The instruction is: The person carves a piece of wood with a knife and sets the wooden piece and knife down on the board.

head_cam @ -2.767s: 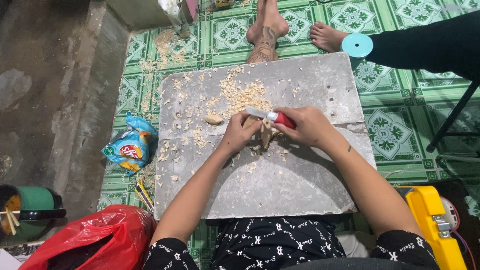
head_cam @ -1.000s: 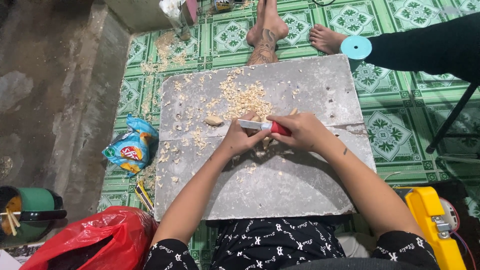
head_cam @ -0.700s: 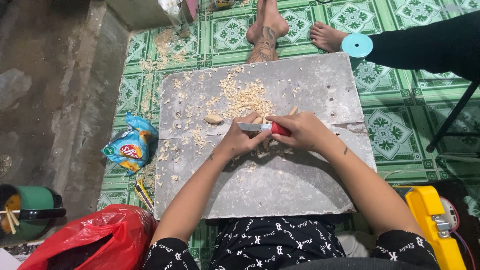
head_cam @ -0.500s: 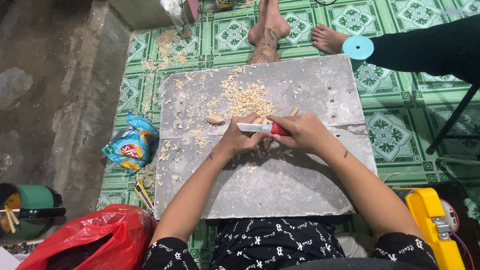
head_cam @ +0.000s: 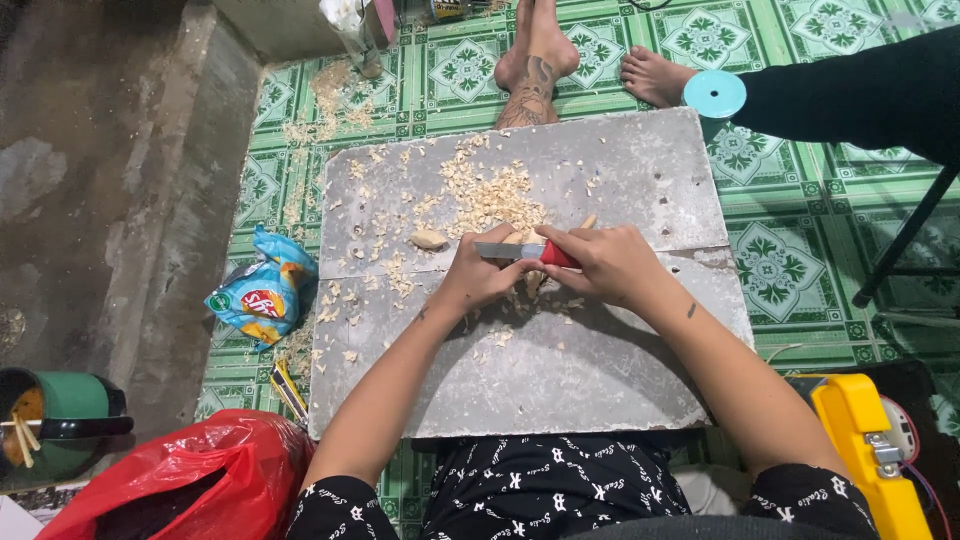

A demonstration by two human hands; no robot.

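Both forearms reach forward over a grey stone slab (head_cam: 600,370) lying on green patterned floor tiles (head_cam: 800,270). Left hand (head_cam: 478,275) is curled, fingers closed around a pale wooden piece (head_cam: 532,282) mostly hidden under the two hands; only a bit shows between them. Right hand (head_cam: 605,262) is fisted on the red handle of a small knife (head_cam: 520,251), blade pointing left across the top of the left hand's fingers. The two hands touch, near the slab's centre line.

A heap of wood shavings (head_cam: 490,195) lies just beyond the hands; a single pale chunk (head_cam: 428,239) sits left of the blade tip, apart from it. Near half of the slab is mostly bare; its near edge meets the person's lap.

Left of the slab: a blue snack bag (head_cam: 262,295), a red plastic bag (head_cam: 190,480), a green cup (head_cam: 55,420). Right: a yellow tool (head_cam: 865,450). Past the far edge, another person's bare feet (head_cam: 535,55) and a light blue disc (head_cam: 714,94).
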